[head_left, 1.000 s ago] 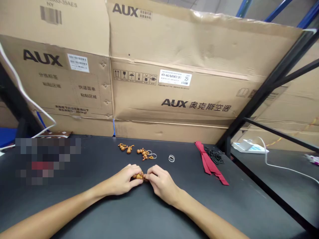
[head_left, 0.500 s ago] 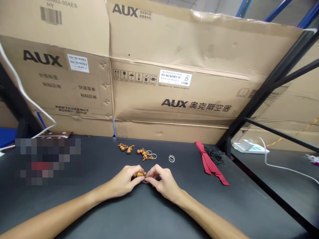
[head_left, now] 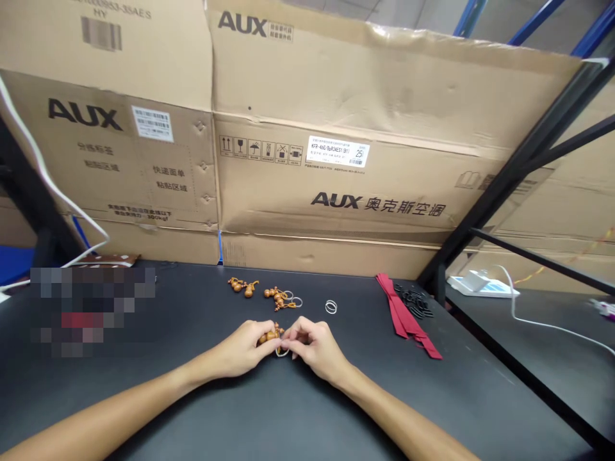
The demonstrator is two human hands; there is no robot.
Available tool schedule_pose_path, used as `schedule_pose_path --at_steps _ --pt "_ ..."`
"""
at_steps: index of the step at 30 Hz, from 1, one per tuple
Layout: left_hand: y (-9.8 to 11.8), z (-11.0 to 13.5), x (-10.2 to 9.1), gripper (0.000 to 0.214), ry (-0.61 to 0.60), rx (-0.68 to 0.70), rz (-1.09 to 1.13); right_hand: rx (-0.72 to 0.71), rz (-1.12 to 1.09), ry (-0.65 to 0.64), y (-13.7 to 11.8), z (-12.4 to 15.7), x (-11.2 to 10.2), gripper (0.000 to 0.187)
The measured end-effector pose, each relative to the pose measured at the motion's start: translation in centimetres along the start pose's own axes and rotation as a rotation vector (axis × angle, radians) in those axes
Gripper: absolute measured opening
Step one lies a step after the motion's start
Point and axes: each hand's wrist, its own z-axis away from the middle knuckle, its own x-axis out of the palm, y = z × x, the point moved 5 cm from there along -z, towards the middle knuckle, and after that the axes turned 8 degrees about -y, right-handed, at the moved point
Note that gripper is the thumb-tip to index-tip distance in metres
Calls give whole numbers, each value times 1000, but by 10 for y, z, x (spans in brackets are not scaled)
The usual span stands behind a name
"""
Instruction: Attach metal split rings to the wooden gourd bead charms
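Note:
Between thumb and fingers, my left hand [head_left: 245,349] pinches a brown wooden gourd pendant [head_left: 268,335] with small beads and an orange cord. My right hand [head_left: 310,346] meets it from the other side, thumb and forefinger closed on a metal key ring [head_left: 282,352] beside the pendant. The fingertips hide where cord and ring meet. Farther back lie two gourd pendants [head_left: 243,287] without visible rings. Next to them is a cluster of gourd pendants [head_left: 275,296] with key rings. Loose key rings [head_left: 331,307] rest to the right.
Red ribbon strips [head_left: 406,314] lie at the right beside a pile of black clasps [head_left: 414,301]. Cardboard boxes [head_left: 327,211] form a wall behind the black table [head_left: 216,422]. A black metal frame [head_left: 485,211] rises on the right, with a white device [head_left: 483,283] beyond it.
The key ring shows more below the fingertips now, tilted toward me. Both hands stay in nearly the same place, with only small finger shifts.

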Motion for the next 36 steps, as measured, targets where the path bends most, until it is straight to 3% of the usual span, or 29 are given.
schedule_pose_path --at_steps 2,9,16,23,29,36 --pt "-3 0 0 30 14 -25 45 -30 44 24 -5 0 -2 22" --pt "-15 -3 -5 28 157 -80 115 -316 507 129 -23 7 -4 8" --pt "-13 -15 -3 33 245 -125 132 -343 741 189 -24 5 2 11" --pt "-12 -18 -1 35 271 -105 104 -265 634 190 -20 -2 -6 9" --pt "-5 -9 -6 27 227 -13 33 -156 478 78 -14 -1 -13 4" --pt "3 -9 -5 22 211 75 -66 -148 405 -24 -11 -1 -17 6"
